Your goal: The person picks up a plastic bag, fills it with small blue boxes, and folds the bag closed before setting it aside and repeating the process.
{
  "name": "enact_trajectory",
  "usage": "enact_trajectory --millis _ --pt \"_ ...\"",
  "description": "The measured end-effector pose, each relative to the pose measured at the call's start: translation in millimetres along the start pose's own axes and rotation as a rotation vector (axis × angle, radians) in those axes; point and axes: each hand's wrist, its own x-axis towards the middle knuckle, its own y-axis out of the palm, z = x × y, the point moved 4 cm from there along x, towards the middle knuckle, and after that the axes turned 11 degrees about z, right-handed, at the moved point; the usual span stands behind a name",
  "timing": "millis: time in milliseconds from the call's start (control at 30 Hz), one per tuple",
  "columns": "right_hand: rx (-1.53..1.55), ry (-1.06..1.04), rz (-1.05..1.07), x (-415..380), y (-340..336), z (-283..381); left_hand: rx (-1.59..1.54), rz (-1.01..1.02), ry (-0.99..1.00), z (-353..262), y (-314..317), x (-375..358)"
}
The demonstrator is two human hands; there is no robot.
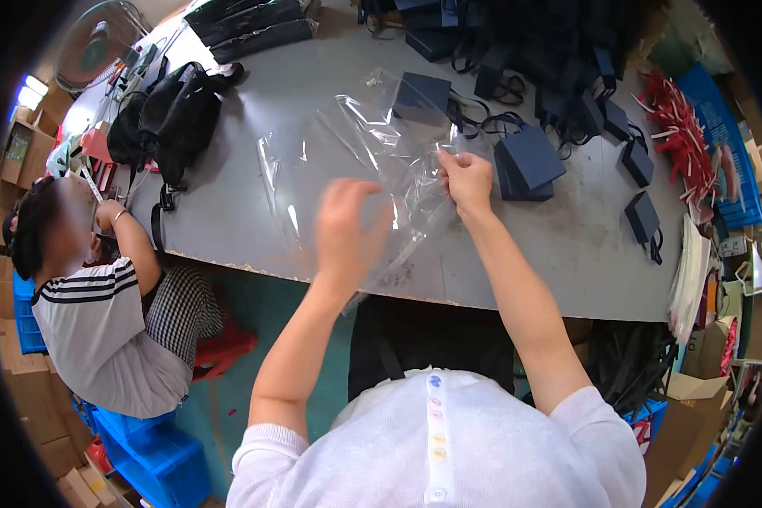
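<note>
A large clear plastic bag (313, 161) spreads crinkled and shiny over the grey table in front of me. My right hand (467, 179) pinches its right edge between thumb and fingers. Over the bag's near part, my left hand (347, 224) is smeared by motion, its thumb and fingers curved apart with nothing visible between them. Just right of my right hand lie stacked dark blue boxes (531, 158). Another dark blue box (423, 95) with a dark ribbon handle lies at the bag's far edge, partly overlapped by the clear film.
More dark boxes with ribbons are heaped at the far right (567, 85). Single boxes (642, 217) lie near the right edge beside red ribbon bundles (681, 127). A black backpack (178, 118) rests at the left. Another person (114, 330) sits at the table's left side.
</note>
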Motion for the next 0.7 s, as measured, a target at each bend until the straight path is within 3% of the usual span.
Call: enact_trajectory --millis 33,100,200,367,433,533,567,600,633,667,700 --pt "-0.004 -0.001 0.004 -1.5 -0.5 -0.8 0.078 0.048 -0.012 2.7 22.7 9.1" --pt "-0.357 -0.156 -0.099 -0.9 -5.2 8.3 0.156 0.083 -0.012 31.4 54.3 11.0" --pt "-0.496 -0.29 -0.174 1.3 -19.6 10.1 0.198 0.115 0.048 56.7 68.7 15.3" --pt "-0.411 -0.289 -0.208 6.1 -23.2 7.9 -0.149 0.084 -0.162 60.9 48.2 7.9" --pt "-0.163 -0.293 -0.234 10.6 -27.9 8.7 -0.19 -0.051 -0.232 66.2 32.3 6.3" --pt "-0.13 -0.492 0.032 -39.0 13.4 85.8 -0.36 0.064 -0.146 2.2 29.0 11.4" --pt "-0.174 -0.661 0.196 -56.5 32.6 106.2 -0.471 0.095 -0.077 -18.8 31.4 10.6" --pt "-0.216 -0.837 0.36 -72.0 49.4 123.7 -0.517 0.327 -0.026 -5.0 44.7 8.6" --pt "-0.391 -0.914 0.498 -86.1 63.2 134.7 -0.515 0.335 -0.013 12.0 52.7 7.2" --pt "-0.572 -0.983 0.635 -101.9 72.0 139.7 -0.897 0.25 -0.017 29.9 59.5 6.6" --pt "-0.576 -0.987 0.62 -114.6 69.4 142.7 -1.278 0.159 -0.026 31.7 59.3 11.0"
